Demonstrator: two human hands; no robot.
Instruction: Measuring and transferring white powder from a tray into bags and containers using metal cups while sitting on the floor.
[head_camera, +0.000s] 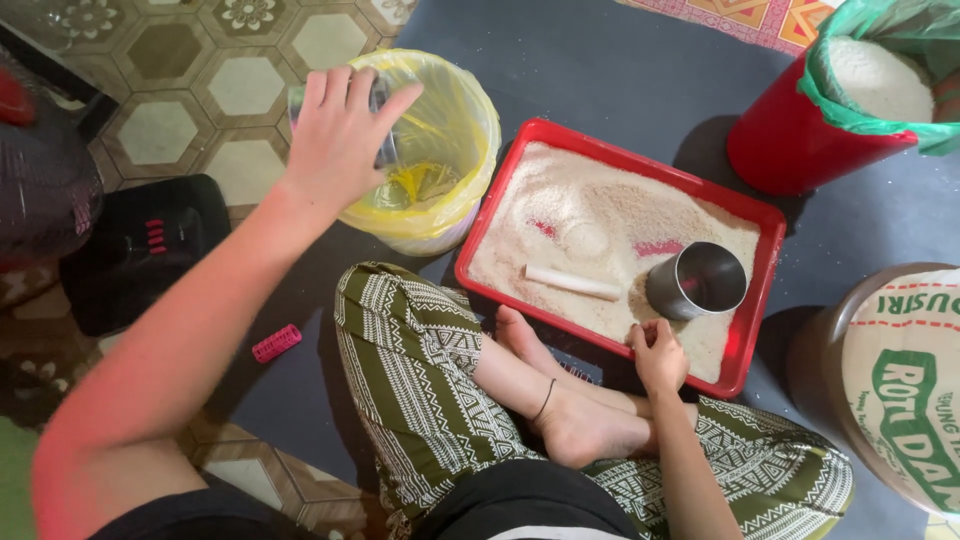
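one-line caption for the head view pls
Left hand tips a clear cup over a yellow-lined bin; right hand rests on the red tray.

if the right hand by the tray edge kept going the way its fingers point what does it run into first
Probably the steel cup. The right hand rests at the near rim of the red tray, fingers pointing up and slightly right over the white grains, with the cup just ahead. Depth is hard to judge from above.

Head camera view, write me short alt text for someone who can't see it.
Seated cross-legged on the floor, a person's left hand tips a clear cup over a yellow-lined bin, while the right hand rests on the rim of a red tray of rice holding a steel cup and a white stick.
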